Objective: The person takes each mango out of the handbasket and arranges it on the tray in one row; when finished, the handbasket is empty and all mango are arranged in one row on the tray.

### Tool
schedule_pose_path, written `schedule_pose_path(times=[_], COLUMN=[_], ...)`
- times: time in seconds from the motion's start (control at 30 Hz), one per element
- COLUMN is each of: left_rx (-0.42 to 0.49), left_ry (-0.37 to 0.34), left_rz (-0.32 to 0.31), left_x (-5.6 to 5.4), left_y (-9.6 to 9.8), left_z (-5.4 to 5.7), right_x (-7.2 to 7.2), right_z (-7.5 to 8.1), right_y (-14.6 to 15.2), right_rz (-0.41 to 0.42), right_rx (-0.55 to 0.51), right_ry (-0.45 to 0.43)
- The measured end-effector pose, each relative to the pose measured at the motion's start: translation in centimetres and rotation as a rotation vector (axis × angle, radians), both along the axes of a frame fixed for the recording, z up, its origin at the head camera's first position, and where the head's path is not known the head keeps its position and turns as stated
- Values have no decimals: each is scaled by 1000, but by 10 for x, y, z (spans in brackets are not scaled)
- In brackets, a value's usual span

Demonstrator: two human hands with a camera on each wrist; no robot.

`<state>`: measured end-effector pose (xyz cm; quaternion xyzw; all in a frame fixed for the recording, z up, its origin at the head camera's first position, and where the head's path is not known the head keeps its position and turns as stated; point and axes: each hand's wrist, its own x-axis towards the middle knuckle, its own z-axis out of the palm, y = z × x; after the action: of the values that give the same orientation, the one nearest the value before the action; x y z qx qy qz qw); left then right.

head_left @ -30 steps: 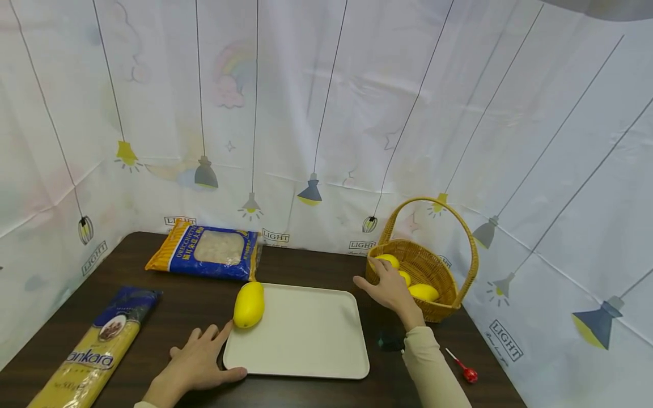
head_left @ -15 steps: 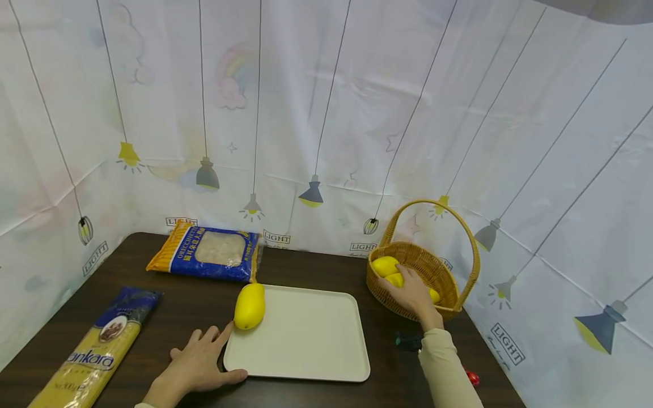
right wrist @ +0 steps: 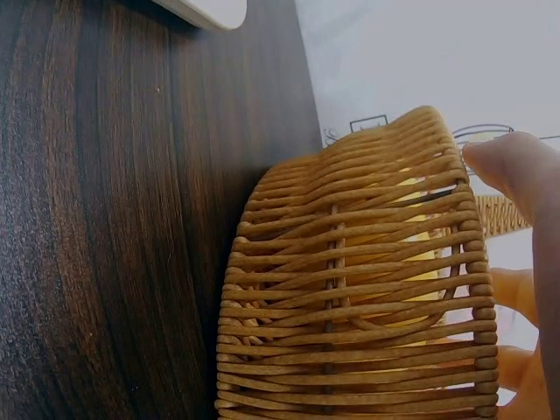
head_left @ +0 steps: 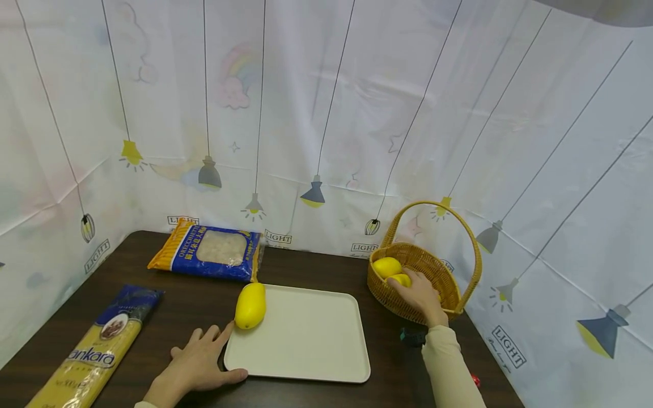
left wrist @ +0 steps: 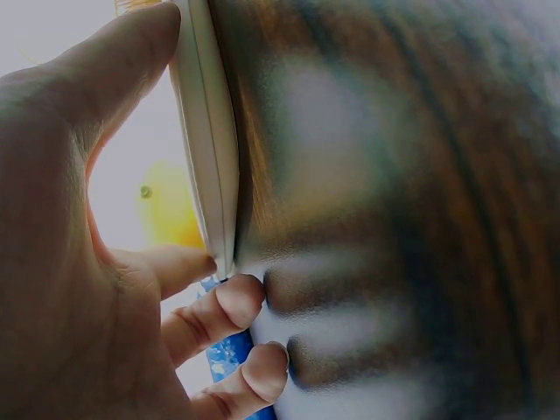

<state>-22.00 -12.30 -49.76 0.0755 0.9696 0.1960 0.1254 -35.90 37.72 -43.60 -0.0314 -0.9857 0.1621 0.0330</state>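
Observation:
A cream rectangular tray (head_left: 301, 345) lies on the dark table, with a yellow mango (head_left: 250, 306) on its far left corner. My left hand (head_left: 201, 360) rests at the tray's near left corner, fingers spread. Its thumb and index fingertip touch the tray's edge in the left wrist view. My right hand (head_left: 420, 294) reaches over the near rim of a wicker basket (head_left: 388, 297). Its thumb and fingers curl round a yellow lemon (head_left: 402, 280), partly hidden. Beside it inside the basket sits another lemon (head_left: 386, 267). More yellow shows behind the hand.
A blue and orange pasta bag (head_left: 216, 252) lies at the back left. A long spaghetti pack (head_left: 97, 351) is at the front left. A red lollipop (head_left: 475, 380) shows beside the right sleeve, mostly covered. Above the basket arches a tall handle (head_left: 471, 243). A printed curtain surrounds the table.
My right hand has moved right and down into the basket, from above the left rim onto a lemon. The left hand has stayed at the tray's corner. The lollipop has become mostly hidden.

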Motion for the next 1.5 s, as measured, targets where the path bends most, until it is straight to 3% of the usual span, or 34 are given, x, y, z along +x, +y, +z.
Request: schedule_pose_path(times=[0.7,1.2,1.5], left_rx=[1,5,-1], left_ry=[-23,-32,-41], left_rz=[11,12,11], left_x=[-1,-2,-4], left_y=[0,1,0], left_z=[-1,0,-2], right_x=[-11,-18,-20], right_z=[-1,-1,-1], right_y=[11,15,15], right_rz=[-26,-23,-18], right_rx=[80,39,38], right_ry=[-86,-198,-204])
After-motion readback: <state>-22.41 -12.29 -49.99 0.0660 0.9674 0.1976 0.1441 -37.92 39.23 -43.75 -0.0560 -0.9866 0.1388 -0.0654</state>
